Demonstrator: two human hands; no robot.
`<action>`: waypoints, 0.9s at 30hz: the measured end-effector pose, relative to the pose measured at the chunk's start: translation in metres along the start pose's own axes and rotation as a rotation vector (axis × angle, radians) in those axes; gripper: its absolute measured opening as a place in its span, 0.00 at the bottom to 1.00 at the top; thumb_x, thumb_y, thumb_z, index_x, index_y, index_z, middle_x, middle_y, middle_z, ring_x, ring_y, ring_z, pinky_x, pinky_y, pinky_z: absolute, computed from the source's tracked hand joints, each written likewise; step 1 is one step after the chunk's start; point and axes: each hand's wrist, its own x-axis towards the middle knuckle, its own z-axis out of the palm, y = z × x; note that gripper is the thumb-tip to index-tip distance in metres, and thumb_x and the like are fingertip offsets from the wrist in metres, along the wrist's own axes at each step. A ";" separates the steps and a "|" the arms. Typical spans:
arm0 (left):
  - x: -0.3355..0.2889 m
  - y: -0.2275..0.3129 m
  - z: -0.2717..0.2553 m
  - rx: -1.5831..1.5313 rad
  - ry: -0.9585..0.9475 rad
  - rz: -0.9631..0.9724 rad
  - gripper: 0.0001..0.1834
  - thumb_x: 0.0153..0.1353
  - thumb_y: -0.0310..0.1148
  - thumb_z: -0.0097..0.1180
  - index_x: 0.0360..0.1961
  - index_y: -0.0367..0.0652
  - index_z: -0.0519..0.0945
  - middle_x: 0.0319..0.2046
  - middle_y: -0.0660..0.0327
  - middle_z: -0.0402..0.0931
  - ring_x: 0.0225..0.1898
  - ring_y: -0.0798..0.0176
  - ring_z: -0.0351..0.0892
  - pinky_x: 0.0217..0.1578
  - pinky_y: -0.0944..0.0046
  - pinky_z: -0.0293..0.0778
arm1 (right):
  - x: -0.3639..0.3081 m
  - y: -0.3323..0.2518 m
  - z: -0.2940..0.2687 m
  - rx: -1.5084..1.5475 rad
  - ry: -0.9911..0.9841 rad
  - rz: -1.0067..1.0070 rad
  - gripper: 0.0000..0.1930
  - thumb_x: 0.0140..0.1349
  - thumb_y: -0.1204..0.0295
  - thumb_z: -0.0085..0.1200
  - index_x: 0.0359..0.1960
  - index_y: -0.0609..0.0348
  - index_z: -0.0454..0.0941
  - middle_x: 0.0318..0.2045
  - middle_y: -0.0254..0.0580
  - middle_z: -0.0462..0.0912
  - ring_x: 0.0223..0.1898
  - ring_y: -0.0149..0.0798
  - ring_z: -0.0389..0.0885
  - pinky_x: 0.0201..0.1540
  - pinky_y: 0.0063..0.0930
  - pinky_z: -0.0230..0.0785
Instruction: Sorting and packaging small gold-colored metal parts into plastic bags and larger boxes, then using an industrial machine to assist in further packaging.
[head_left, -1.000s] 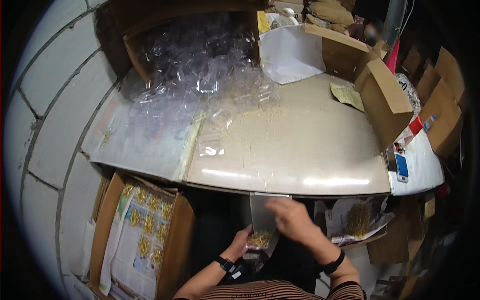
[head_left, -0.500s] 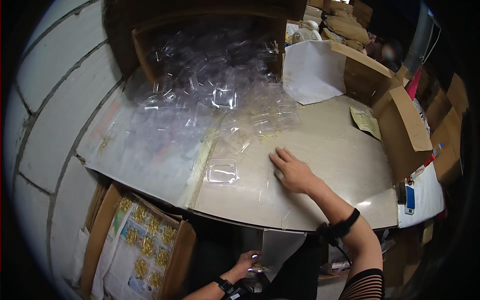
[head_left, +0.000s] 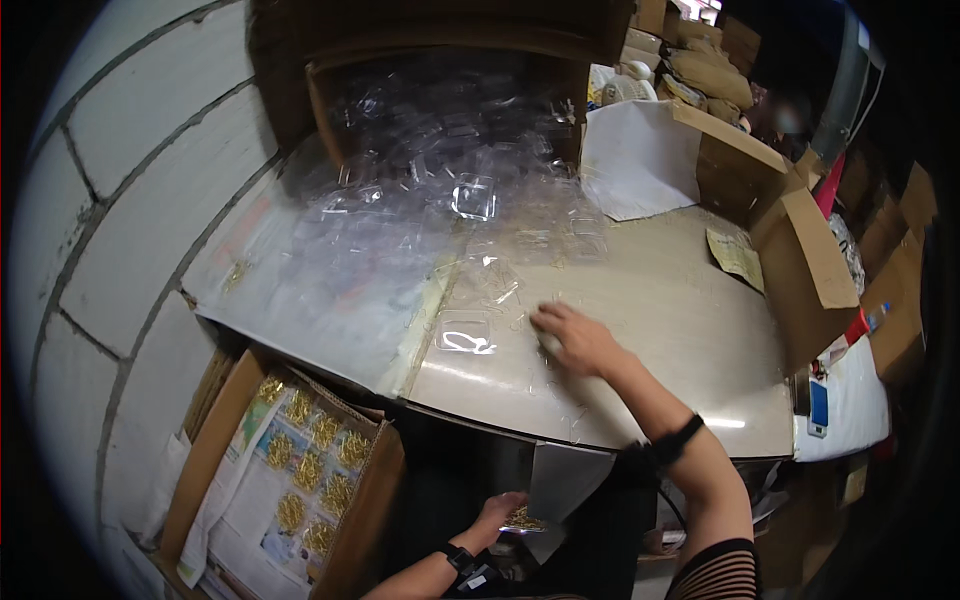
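Right hand lies flat, fingers spread, on the surface, just beside a clear plastic clamshell. Left hand, below the edge, is closed on a gold ornament. The clamshell is judged light, thin, slippery, easily crushed; take it by its rim.

right hand on table, clear trays

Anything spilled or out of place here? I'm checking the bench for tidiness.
Yes. Clear plastic clamshell packs have spilled out of the open cardboard box at the back and lie scattered across the table. One clamshell sits alone beside the right hand. The left hand, below the table edge, holds a gold piece.
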 end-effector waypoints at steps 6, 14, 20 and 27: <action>-0.005 0.009 0.004 -0.058 -0.013 -0.055 0.18 0.67 0.40 0.42 0.35 0.36 0.77 0.29 0.62 0.75 0.31 0.68 0.77 0.33 0.67 0.73 | -0.072 -0.010 0.011 0.327 0.248 0.233 0.25 0.62 0.56 0.45 0.60 0.49 0.65 0.63 0.48 0.61 0.64 0.51 0.56 0.64 0.38 0.53; -0.023 0.003 0.018 0.136 -0.056 0.130 0.17 0.68 0.39 0.39 0.41 0.34 0.73 0.31 0.60 0.75 0.32 0.67 0.77 0.34 0.67 0.74 | -0.074 -0.080 0.055 0.034 0.354 0.188 0.25 0.57 0.66 0.46 0.59 0.54 0.65 0.62 0.51 0.61 0.65 0.53 0.53 0.65 0.44 0.47; -0.023 0.010 0.031 0.234 -0.130 0.006 0.19 0.69 0.42 0.35 0.44 0.37 0.73 0.34 0.59 0.79 0.30 0.65 0.81 0.28 0.63 0.78 | -0.172 -0.116 0.040 0.089 0.398 0.205 0.29 0.41 0.84 0.47 0.52 0.62 0.70 0.57 0.47 0.69 0.61 0.49 0.63 0.61 0.37 0.59; -0.025 0.012 0.033 -0.112 -0.163 -0.134 0.20 0.70 0.40 0.33 0.47 0.33 0.70 0.42 0.56 0.76 0.40 0.62 0.80 0.43 0.64 0.77 | -0.263 -0.113 0.039 0.437 0.340 0.240 0.24 0.41 0.90 0.44 0.43 0.64 0.75 0.45 0.49 0.77 0.49 0.51 0.76 0.51 0.35 0.70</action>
